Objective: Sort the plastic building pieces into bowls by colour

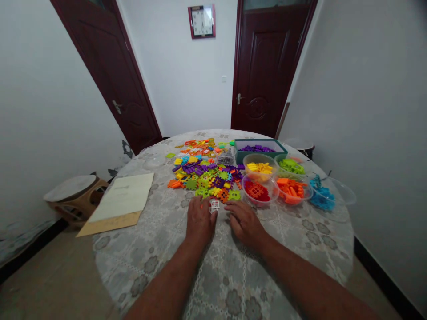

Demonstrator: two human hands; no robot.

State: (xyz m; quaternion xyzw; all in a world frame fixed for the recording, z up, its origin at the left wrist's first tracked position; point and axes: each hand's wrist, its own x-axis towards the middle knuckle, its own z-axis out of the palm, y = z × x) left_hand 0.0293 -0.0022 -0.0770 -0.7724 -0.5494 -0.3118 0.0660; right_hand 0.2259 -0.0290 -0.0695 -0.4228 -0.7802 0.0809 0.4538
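Observation:
A small white lattice piece (215,204), like a toy window, is at the near edge of a colourful pile of plastic building pieces (207,173). My left hand (200,220) rests by the table with its thumb and index finger at this piece's left and lower side, seemingly pinching it. A bit of red shows beside those fingers. To the right of the piece is my right hand (245,222), its fingers stretched towards it with a small gap between and nothing visible in them.
Clear tubs of red (256,192), orange (292,190), yellow (259,169), green (291,166) and blue pieces (320,195) stand at right. Behind them is a green-edged box (285,151) of purple pieces. Paper (123,195) lies at left, near a stool (71,191).

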